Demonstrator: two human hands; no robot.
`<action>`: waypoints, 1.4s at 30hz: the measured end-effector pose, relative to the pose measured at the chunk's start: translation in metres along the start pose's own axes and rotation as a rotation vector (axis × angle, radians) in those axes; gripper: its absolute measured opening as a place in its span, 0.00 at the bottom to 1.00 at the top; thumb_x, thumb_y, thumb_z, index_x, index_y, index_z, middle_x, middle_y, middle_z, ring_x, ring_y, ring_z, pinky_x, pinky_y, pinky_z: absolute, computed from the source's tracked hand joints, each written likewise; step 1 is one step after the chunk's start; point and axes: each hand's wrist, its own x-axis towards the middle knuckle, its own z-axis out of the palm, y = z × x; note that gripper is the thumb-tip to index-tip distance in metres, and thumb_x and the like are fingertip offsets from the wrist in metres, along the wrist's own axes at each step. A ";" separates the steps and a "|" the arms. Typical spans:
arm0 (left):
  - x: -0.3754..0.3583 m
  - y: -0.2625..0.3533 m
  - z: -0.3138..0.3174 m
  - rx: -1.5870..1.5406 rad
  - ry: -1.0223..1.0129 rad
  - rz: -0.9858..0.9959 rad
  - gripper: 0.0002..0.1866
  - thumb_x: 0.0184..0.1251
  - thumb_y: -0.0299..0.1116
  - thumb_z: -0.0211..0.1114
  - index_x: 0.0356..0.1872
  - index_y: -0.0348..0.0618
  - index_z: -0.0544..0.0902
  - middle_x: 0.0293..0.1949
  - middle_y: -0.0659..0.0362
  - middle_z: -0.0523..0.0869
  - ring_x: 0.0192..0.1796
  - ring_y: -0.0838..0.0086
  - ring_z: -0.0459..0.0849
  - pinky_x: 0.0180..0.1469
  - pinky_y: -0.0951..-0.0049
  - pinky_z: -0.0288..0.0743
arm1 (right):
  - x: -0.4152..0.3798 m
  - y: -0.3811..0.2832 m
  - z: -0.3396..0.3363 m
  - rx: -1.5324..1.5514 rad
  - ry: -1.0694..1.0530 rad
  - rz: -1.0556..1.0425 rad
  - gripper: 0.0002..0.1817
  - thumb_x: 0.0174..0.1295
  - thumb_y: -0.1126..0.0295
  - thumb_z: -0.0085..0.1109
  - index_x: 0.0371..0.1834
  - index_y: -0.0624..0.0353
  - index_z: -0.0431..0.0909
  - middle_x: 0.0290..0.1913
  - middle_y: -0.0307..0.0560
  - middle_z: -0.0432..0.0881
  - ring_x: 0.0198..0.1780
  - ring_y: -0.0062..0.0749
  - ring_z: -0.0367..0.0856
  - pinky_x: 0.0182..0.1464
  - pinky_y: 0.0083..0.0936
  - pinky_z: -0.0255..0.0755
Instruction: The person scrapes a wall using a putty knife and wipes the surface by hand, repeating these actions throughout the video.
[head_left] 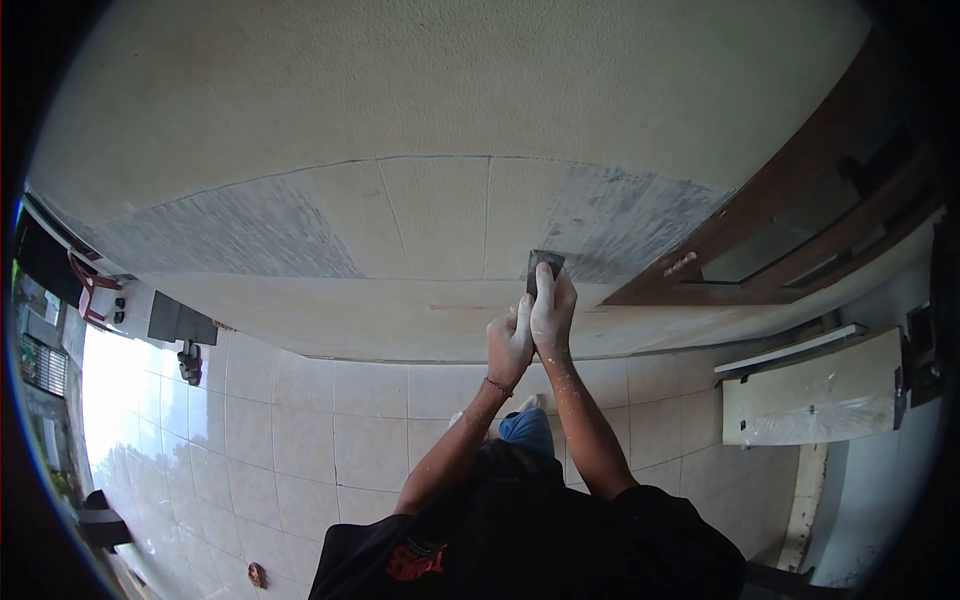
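Observation:
Both of my hands, dusted with white powder, come together in front of the wall (430,220). My right hand (554,312) is closed on a dark, flat, square-ended scraper (545,262), its thumb pressed along the tool. Just below and to the left, my left hand (509,347) is closed on the lower part of the scraper, which the fingers hide. The scraper's wide end lies against the wall at the lower left corner of a grey, scratched patch (630,215). Another scratched patch (240,225) spreads over the wall to the left, with smooth cream panels between the two.
A brown wooden door (770,240) with glass adjoins the wall on the right. A pale panel-like piece (815,400) stands at the right over the tiled floor (300,420). To the left are a red chair (92,288), a dark mat (182,320) and footwear (190,362).

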 end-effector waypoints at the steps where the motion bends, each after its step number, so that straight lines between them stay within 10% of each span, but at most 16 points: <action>1: 0.001 -0.003 0.001 -0.013 -0.006 -0.005 0.31 0.77 0.48 0.54 0.23 0.25 0.80 0.11 0.56 0.76 0.21 0.83 0.74 0.23 0.71 0.66 | -0.001 -0.001 0.000 -0.041 0.018 -0.008 0.16 0.74 0.60 0.50 0.31 0.60 0.70 0.24 0.36 0.69 0.23 0.19 0.67 0.23 0.23 0.66; 42: 0.003 0.006 0.002 0.066 0.047 0.121 0.33 0.79 0.48 0.50 0.18 0.30 0.78 0.09 0.57 0.74 0.15 0.82 0.72 0.17 0.70 0.62 | 0.002 0.002 0.003 -0.171 0.068 -0.234 0.20 0.74 0.60 0.50 0.26 0.63 0.70 0.22 0.38 0.69 0.27 0.23 0.63 0.30 0.28 0.62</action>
